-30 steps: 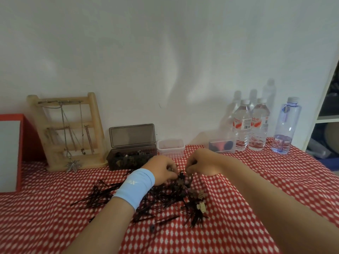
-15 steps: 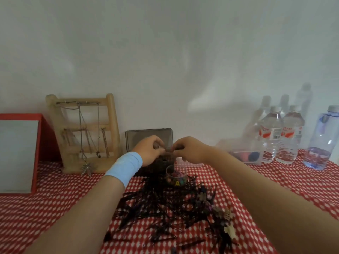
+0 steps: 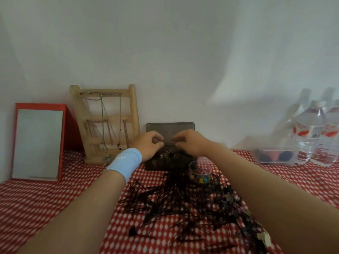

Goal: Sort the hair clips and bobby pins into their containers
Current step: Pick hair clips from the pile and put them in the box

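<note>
Two hands met over the dark box (image 3: 165, 163) at the far middle of the table, the left hand (image 3: 149, 143) with a blue wristband (image 3: 125, 162) and the right hand (image 3: 190, 143) close beside it. Each had its fingers curled in toward the thumb as if pinching, tips almost touching above the box's far edge. Motion blur hid whether anything small lay between them, so I cannot tell what, if anything, either one held. The box stood with its lid (image 3: 169, 128) raised against the wall and held a heap of brownish hair clips (image 3: 167, 154), one of them flower-shaped. Just near and right of it stood a small clear round cup (image 3: 200, 174) holding tiny clips in many colours. Most of the bobby pins (image 3: 174, 202) lay in a dark tangle on the red-and-white checked cloth (image 3: 45, 198), nearer than the box and between the two forearms. A few loose flower clips (image 3: 229, 197) trailed along the tangle's right edge. Far right, a clear box (image 3: 275, 156) held dark, pink and blue round things, with water bottles (image 3: 311, 136) just beyond. Far left stood a wooden rack (image 3: 132, 107) hung with necklaces and a red-framed mirror (image 3: 38, 143).
</note>
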Demonstrator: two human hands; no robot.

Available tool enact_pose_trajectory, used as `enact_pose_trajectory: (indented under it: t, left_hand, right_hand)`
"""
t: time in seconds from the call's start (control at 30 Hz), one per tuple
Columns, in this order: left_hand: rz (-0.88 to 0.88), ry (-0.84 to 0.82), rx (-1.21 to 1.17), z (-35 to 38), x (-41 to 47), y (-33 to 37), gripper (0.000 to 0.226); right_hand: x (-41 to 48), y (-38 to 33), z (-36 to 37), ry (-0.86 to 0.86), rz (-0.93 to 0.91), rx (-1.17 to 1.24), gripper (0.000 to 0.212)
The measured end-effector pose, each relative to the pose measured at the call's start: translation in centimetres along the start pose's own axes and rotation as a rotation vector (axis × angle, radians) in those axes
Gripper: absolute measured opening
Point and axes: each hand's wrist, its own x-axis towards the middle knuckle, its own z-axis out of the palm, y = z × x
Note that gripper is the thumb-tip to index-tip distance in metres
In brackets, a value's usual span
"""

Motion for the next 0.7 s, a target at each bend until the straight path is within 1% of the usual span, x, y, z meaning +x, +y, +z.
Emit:
enact_pose_trajectory:
  t: [0.13,0.2,0.27,0.33,0.4,0.47,0.57,0.63,0.7]
  left_hand:
    - [0.073,-0.012,0.115,-0.9,-3.2,-0.1,0.008]
    - [0.066,-0.122,0.191,-2.0,-5.3,0.0,0.003]
    - [0.032,-0.291,0.277,-3.1,-7.7,0.0,0.005]
    - [-0.023,-0.431,0.293,-3.8,-9.8,0.0,0.009]
    - [-0.065,-0.494,0.3,-4.3,-11.9,-0.1,0.012]
    - [-0.084,-0.538,0.289,-4.9,-13.5,0.0,0.014]
    - [-0.105,-0.611,0.267,-5.4,-15.7,0.2,0.019]
    - [-0.099,-0.637,0.288,-5.2,-16.4,0.3,0.019]
    - [-0.082,-0.651,0.296,-4.8,-16.8,0.2,0.012]
  right_hand:
    - [-1.9,-2.4,0.9,0.017,-0.074,0.011,0.023]
    - [-3.2,-3.8,1.4,-0.02,-0.114,0.03,0.018]
    - [-4.4,-5.0,1.8,-0.137,-0.135,0.075,0.012]
    - [-5.4,-5.8,2.3,-0.295,-0.15,0.084,0.01]
    - [-6.2,-6.5,3.0,-0.416,-0.175,0.049,0.008]
    - [-6.8,-7.2,3.8,-0.496,-0.201,0.014,0.006]
    - [-7.7,-8.1,4.7,-0.58,-0.2,0.014,0.009]
    - [-8.1,-8.3,4.8,-0.583,-0.186,0.022,0.011]
    - [-8.5,-8.2,4.6,-0.562,-0.168,0.021,0.014]
